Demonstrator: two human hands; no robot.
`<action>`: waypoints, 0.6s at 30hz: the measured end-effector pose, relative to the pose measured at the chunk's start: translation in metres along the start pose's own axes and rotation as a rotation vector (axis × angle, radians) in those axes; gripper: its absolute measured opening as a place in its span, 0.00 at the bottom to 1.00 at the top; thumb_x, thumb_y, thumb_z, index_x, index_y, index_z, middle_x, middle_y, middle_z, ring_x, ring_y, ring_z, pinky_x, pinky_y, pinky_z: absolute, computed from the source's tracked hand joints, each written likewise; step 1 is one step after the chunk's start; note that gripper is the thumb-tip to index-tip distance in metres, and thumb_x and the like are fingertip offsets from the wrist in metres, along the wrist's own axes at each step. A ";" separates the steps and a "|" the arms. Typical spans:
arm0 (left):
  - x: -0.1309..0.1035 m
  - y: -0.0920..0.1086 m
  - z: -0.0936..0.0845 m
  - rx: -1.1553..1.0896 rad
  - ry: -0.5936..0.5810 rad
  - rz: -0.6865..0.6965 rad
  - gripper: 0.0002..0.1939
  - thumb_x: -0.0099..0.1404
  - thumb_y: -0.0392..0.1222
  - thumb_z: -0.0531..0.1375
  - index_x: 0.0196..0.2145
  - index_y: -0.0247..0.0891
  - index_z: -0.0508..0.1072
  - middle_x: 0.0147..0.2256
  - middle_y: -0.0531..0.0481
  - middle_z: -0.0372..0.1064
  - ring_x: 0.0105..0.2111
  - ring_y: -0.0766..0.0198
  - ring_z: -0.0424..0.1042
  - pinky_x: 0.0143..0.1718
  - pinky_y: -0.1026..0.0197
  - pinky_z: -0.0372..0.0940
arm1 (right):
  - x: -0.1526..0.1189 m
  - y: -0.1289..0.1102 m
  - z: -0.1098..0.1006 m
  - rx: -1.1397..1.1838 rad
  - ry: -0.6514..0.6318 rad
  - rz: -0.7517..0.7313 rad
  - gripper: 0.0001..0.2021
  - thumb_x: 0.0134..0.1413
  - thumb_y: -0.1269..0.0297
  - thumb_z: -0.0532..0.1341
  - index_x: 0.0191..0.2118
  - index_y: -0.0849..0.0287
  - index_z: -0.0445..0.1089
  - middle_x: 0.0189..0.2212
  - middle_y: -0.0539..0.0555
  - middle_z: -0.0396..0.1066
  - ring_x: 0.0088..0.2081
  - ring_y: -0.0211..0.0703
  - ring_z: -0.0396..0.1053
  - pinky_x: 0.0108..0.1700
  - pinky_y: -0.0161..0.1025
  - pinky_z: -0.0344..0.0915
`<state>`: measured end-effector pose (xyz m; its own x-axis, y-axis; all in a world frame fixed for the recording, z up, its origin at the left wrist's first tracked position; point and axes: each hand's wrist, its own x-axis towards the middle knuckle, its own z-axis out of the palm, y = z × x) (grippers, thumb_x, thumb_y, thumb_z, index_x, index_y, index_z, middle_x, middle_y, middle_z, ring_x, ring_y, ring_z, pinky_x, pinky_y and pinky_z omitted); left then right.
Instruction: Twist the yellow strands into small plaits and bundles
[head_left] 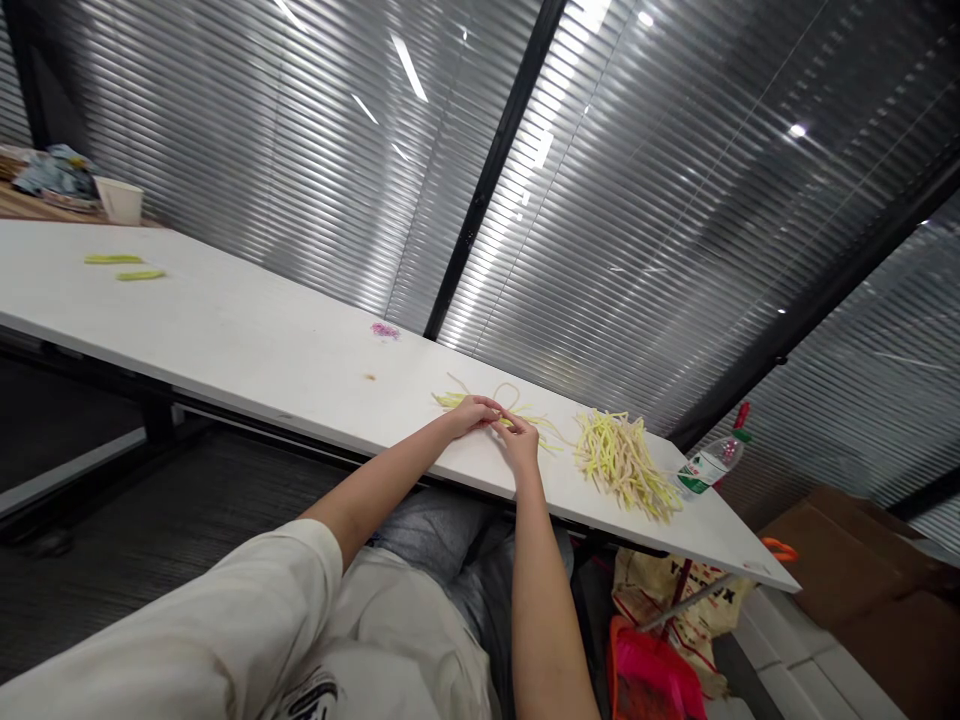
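Observation:
My left hand (478, 412) and my right hand (519, 436) meet over the white table, fingers pinched close together. Between them they grip a bundle of thin pale yellow-green strips (450, 399), whose ends stick out on both sides. One paler strand (507, 389) curves up in a loop behind my fingers. What each fingertip holds is partly hidden. To the right of my right hand lies a loose pile of similar long strips (619, 460).
Two yellow-green pieces (140, 275) lie on the table (247, 320) at far left, near a white cup (120, 201). Pink bits (385, 330) lie near the back edge. A plastic bottle (709, 466) is by the right end. Below are a red dustpan (652, 675) and a bag (709, 600).

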<state>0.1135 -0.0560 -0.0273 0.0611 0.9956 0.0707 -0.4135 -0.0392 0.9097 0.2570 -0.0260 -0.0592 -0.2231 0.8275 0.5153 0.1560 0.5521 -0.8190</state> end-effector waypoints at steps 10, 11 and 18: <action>0.002 -0.005 -0.005 -0.034 -0.035 0.044 0.20 0.44 0.29 0.67 0.37 0.30 0.69 0.27 0.47 0.71 0.26 0.67 0.70 0.30 0.64 0.63 | 0.000 -0.003 -0.002 0.017 0.014 0.049 0.26 0.36 0.56 0.67 0.45 0.62 0.74 0.38 0.58 0.75 0.27 0.37 0.66 0.34 0.40 0.67; 0.003 -0.007 -0.006 -0.031 -0.025 0.055 0.23 0.44 0.30 0.67 0.39 0.31 0.67 0.27 0.48 0.71 0.26 0.67 0.70 0.30 0.64 0.63 | 0.000 -0.003 -0.002 0.015 0.016 0.050 0.26 0.36 0.56 0.67 0.45 0.62 0.74 0.38 0.58 0.75 0.27 0.38 0.66 0.34 0.40 0.67; 0.013 -0.018 -0.013 0.042 0.095 0.062 0.34 0.42 0.34 0.70 0.44 0.35 0.58 0.25 0.52 0.70 0.23 0.67 0.68 0.27 0.65 0.60 | -0.001 -0.001 -0.002 0.008 0.042 0.073 0.28 0.36 0.55 0.67 0.46 0.65 0.73 0.30 0.57 0.75 0.27 0.39 0.66 0.33 0.40 0.67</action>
<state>0.1098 -0.0411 -0.0486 -0.0508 0.9947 0.0895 -0.3751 -0.1020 0.9213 0.2586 -0.0269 -0.0583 -0.1705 0.8694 0.4638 0.1628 0.4891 -0.8569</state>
